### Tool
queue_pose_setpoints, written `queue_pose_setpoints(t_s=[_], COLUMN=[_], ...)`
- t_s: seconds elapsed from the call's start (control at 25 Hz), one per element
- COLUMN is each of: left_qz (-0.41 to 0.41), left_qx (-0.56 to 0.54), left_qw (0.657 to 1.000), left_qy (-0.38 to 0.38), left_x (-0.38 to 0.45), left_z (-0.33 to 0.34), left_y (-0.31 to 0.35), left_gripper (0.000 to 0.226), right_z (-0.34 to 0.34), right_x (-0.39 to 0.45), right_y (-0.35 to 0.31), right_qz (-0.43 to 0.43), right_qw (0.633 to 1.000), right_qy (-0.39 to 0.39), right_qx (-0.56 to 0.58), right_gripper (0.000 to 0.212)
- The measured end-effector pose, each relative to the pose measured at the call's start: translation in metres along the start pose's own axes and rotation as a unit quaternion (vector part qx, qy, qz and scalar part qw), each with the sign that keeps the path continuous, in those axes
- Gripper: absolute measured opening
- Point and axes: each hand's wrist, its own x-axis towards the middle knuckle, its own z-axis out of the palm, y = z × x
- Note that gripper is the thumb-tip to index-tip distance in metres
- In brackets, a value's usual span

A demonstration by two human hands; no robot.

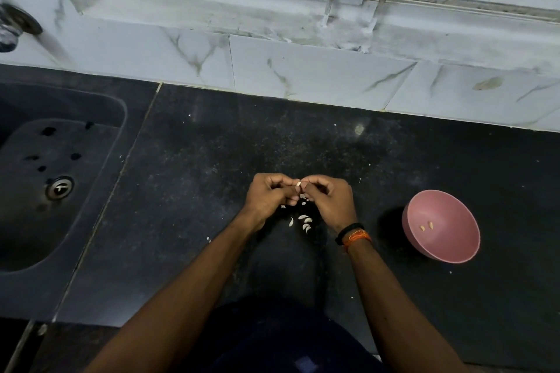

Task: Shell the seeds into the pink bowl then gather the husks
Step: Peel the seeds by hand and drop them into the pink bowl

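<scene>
Centrally, one pale seed [298, 191] sits between both hands, raised just above the table [212, 160]. Left hand [268, 195]: fingers curled, grip pinching the seed from the left side. Right hand [328, 198]: fingers curled, grip pinching the same seed from the right side. The fingertips of the two hands meet at the seed.

Directly below the hands, a small scatter of pale pieces [304, 221] lies on the table; whether these are whole seeds or husks cannot be told. A few tiny pale flecks lie farther out on the dark surface.

The pink bowl [448, 251] rests on the table to the right of the right hand, well apart from it and tilted toward the camera. Two kernels [426, 225] lie side by side inside it.

The right wrist carries a black band [348, 231] and an orange band [359, 236], touching each other.

A dark sink [18, 191] with a metal drain [59, 187] is set to the left of the table. White marbled tiles [303, 70] run along the rear edge.
</scene>
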Motion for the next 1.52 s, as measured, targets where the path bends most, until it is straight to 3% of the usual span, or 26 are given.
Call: queue_pose_setpoints(t_s=[0.24, 0.64, 0.88, 1.16, 1.28, 1.4, 1.52], left_qz=[-0.005, -0.02, -0.018, 0.016, 0.03, 0.044, 0.056], left_qx=[0.039, 0.157, 0.245, 0.241, 0.211, 0.188, 0.188], left_qw=[0.999, 0.986, 0.968, 0.969, 0.976, 0.981, 0.981], left_qy=[-0.005, -0.046, -0.048, -0.05, -0.037, -0.023, -0.007], left_x=[0.001, 0.009, 0.012, 0.01, 0.009, 0.011, 0.01], left_z=[0.0, -0.007, -0.008, -0.006, -0.004, -0.005, -0.004], left_y=[0.001, 0.009, 0.017, 0.022, 0.021, 0.018, 0.018], left_gripper=[0.009, 0.005, 0.007, 0.009, 0.011, 0.012, 0.017], right_z=[-0.002, -0.007, -0.002, 0.002, 0.004, 0.006, 0.007], right_x=[0.002, 0.002, -0.004, -0.003, -0.002, -0.001, 0.0], right_y=[0.002, 0.004, 0.008, 0.008, 0.005, 0.002, -0.001], right_qz=[-0.07, -0.149, -0.161, -0.08, -0.012, 0.047, 0.063], right_qw=[0.988, 0.961, 0.958, 0.988, 0.999, 0.995, 0.991], right_qy=[-0.001, -0.037, -0.013, 0.024, 0.036, 0.033, 0.026], right_qx=[-0.141, -0.228, -0.238, -0.13, -0.018, 0.085, 0.116], right_gripper=[0.01, 0.011, 0.008, 0.009, 0.011, 0.014, 0.015])
